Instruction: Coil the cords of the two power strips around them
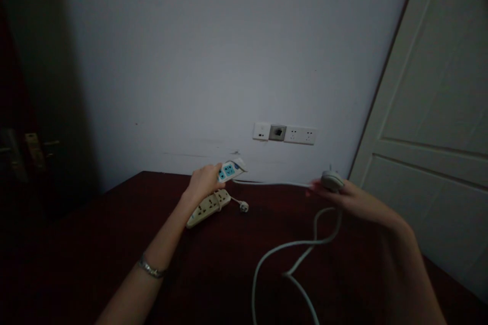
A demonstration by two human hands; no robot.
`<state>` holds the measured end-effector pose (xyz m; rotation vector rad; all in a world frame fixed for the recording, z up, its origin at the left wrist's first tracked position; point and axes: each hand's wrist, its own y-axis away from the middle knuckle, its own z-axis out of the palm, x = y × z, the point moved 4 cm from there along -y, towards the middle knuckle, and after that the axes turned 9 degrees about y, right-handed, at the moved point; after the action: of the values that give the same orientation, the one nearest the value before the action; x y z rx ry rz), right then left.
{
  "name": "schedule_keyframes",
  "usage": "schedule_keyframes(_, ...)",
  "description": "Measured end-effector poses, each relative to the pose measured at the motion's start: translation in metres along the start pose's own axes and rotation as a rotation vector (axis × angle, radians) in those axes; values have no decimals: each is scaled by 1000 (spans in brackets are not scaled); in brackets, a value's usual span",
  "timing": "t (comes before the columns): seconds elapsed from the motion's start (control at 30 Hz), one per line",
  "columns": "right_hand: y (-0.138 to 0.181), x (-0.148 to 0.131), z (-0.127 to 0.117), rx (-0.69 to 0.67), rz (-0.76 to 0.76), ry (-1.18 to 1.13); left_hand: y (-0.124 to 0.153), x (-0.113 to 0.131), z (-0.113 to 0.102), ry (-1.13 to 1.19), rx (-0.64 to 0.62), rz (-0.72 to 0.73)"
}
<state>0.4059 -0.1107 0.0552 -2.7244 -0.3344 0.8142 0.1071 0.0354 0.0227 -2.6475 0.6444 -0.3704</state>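
Observation:
My left hand [206, 180] grips a white power strip [230, 169] with blue sockets, held near the wall end of the dark red table. From that strip a white cord [274, 183] stretches across to my right hand [343, 197]. A pale plug [332, 181] with its prongs pointing up is in the right hand, whose fingertips are blurred. More of the cord hangs in loops below that hand. Under my left hand lies a second, cream power strip [204, 212], with cord wrapped round its body and its own plug [244, 206] resting on the table.
The wall ahead carries white double sockets [300, 135], a grey outlet plate [277, 132] and a white plate [261, 131]. A pale panelled door [430, 162] stands at the right. At the far left is a dark door with a brass handle [35, 147].

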Motion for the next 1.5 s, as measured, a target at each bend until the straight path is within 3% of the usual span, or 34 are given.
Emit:
schedule_keyframes(0.1,-5,-4,-6,218,-106,34,8,13,7,40,-244,140)
schedule_keyframes(0.2,-10,11,-13,453,-101,49,22,35,9,181,-483,266)
schedule_keyframes(0.37,-14,48,-22,696,-13,-74,49,68,-19,546,-735,568)
schedule_keyframes(0.5,-26,40,-9,663,-21,-96,60,74,-38,813,-841,624)
schedule_keyframes(0.63,-48,14,28,479,-127,-31,64,79,-40,1035,-913,695)
schedule_keyframes(0.7,-57,11,45,369,-141,-34,62,79,-41,1093,-840,701)
schedule_keyframes(0.77,-60,16,53,294,-124,-48,55,73,-44,1110,-656,638)
schedule_keyframes(0.87,-55,30,45,268,-86,-33,41,57,-50,1091,-368,440)
schedule_keyframes(1.0,-45,39,32,163,-12,86,23,41,-45,1066,-159,244)
schedule_keyframes(1.13,-42,21,40,-48,-49,105,8,33,-29,959,15,141)
schedule_keyframes(1.33,-35,-13,56,-301,-64,108,5,34,-3,484,112,-7)
schedule_keyframes(1.5,-29,-20,50,-227,-79,191,12,55,7,172,47,74)
